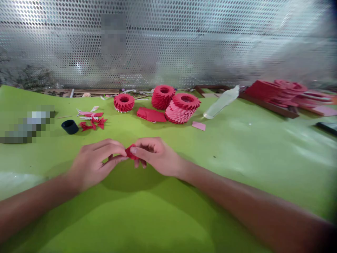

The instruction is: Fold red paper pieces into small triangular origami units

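Perforated metal sheet (163, 42) at the back, green tabletop (237, 151) across the front. Red piece (130, 151), looks like folded paper, is in the middle of the view, held between both hands above the near part of the tabletop. One corner points left, at the left fingertips; right end is under the right thumb, so full outline and long axis can't be told; visible part runs roughly left-right. Left hand (92, 160): thumb and fingertips closed on the left corner, gap open behind them. Right hand (163, 156): thumb pressed over the right part, fingers curled behind, gripping it. Beyond the hands, left to right: dark cup (70, 127), mouth tilted toward the viewer; red and pink scraps (92, 123) just beside it; small red ring (124, 106); red packet (151, 115) lying flat, long axis left-right; tall red ring (162, 102) behind it; red-and-pink ring (180, 112) at its right end, leaning. Pink slip (198, 125) near that one. Pale bottle (221, 102) lies slanted, narrow end up and right. Far right: tray (284, 110) with red stack (265, 92), dark object (328, 128) at the edge, cut off.
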### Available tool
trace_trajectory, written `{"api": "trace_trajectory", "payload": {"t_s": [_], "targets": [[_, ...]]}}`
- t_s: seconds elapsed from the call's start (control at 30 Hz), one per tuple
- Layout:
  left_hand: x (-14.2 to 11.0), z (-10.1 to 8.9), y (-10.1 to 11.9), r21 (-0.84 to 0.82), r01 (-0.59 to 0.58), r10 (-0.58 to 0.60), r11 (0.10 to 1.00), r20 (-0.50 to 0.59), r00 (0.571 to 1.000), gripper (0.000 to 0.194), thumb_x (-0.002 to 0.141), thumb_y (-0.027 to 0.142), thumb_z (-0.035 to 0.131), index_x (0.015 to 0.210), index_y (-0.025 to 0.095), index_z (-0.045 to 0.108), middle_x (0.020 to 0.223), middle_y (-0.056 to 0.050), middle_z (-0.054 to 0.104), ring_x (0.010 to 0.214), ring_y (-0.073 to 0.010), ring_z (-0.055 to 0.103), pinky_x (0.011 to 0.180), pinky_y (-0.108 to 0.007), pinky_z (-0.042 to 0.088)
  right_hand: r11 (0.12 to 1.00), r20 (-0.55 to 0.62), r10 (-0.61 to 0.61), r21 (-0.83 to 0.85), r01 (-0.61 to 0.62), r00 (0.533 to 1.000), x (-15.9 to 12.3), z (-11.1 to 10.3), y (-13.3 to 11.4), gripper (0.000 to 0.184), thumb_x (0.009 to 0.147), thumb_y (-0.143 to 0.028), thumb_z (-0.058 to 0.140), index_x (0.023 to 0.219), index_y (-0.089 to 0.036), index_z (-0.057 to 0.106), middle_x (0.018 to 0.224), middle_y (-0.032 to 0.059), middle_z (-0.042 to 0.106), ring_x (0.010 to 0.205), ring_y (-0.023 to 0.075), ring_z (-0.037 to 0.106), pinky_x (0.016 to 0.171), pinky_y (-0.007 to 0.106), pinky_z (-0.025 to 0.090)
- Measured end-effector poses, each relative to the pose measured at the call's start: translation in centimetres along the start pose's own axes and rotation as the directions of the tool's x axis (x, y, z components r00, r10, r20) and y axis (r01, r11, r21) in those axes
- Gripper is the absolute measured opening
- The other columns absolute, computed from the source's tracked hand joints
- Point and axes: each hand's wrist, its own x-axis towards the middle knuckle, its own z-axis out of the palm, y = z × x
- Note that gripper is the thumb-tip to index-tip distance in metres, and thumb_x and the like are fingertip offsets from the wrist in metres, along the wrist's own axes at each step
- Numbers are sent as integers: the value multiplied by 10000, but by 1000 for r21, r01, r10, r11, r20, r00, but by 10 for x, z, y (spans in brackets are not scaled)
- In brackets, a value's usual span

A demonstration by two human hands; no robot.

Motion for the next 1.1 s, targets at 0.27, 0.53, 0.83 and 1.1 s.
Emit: {"api": "trace_trajectory", "payload": {"t_s": [0.27,0.53,0.83,1.1], "targets": [[2,1,0,-244,415,-399,876,114,910,239,877,444,695,828,224,774,770,-6,769,529,-129,607,455,-215,423,931,5,-144,-339,137,990,-4,-2,-3,316,979,-404,536,811,-160,645,671,0,621,544,97,509,470,218,330],[-1,3,-1,-283,491,-470,824,143,871,275,837,488,729,890,221,772,714,1,753,460,-110,540,404,-209,362,900,-25,-186,-404,161,982,-3,0,-4,263,950,-355,587,780,-162,645,640,-18,591,532,91,486,466,219,318],[1,4,1,-229,516,-476,825,209,854,338,910,503,622,917,213,796,761,-27,772,536,-138,585,447,-223,349,946,-72,-134,-308,105,988,-2,2,-1,296,945,-354,576,758,-138,654,628,-6,597,523,87,474,466,209,323],[6,1,7,-270,540,-455,797,319,831,346,911,476,569,880,174,735,674,-12,691,504,-124,500,447,-226,292,949,-64,-112,-303,87,992,-3,4,-3,262,926,-314,598,727,-145,626,612,-24,574,527,81,463,471,204,320]]}}
